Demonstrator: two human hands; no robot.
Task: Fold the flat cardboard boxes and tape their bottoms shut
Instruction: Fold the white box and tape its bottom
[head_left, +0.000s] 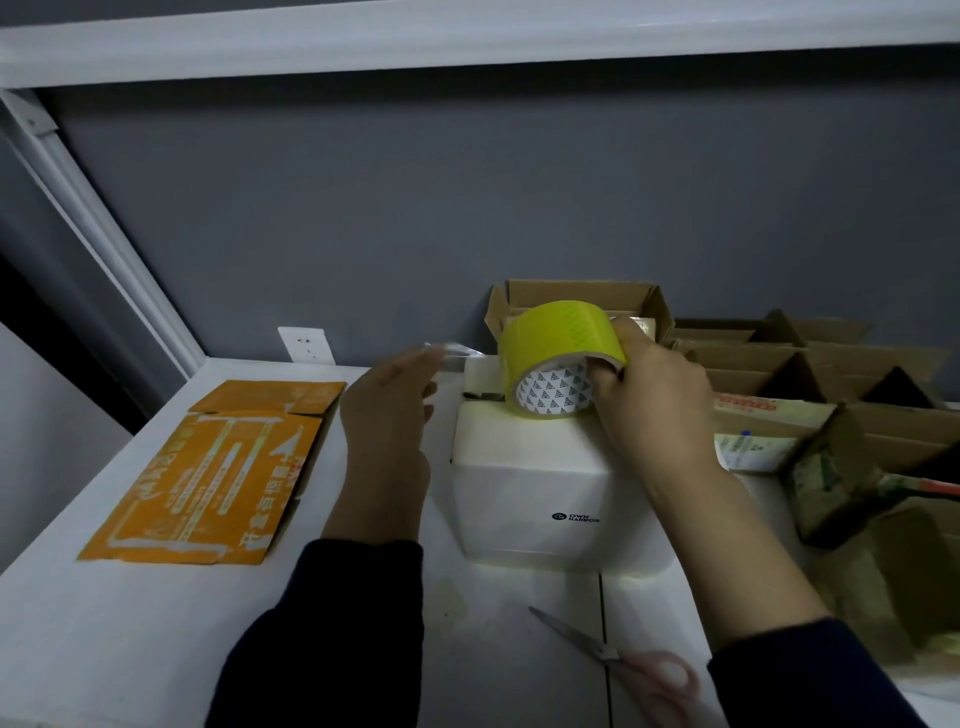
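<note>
Nearby, scissors (618, 657) lie before white box (530, 499); flat orange box (218, 467) left.

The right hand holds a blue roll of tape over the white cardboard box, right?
No, the head view shows a yellow roll of tape, not blue. The right hand holds it over the white cardboard box.

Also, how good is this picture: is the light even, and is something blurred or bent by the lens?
Head view: dim overall, with the white box brightest and slightly washed out on its front; head view, right side: the brown boxes sink into shadow; head view, bottom edge: the scissors look soft; head view, top: the shelf edge bows slightly from the wide-angle lens.
</note>
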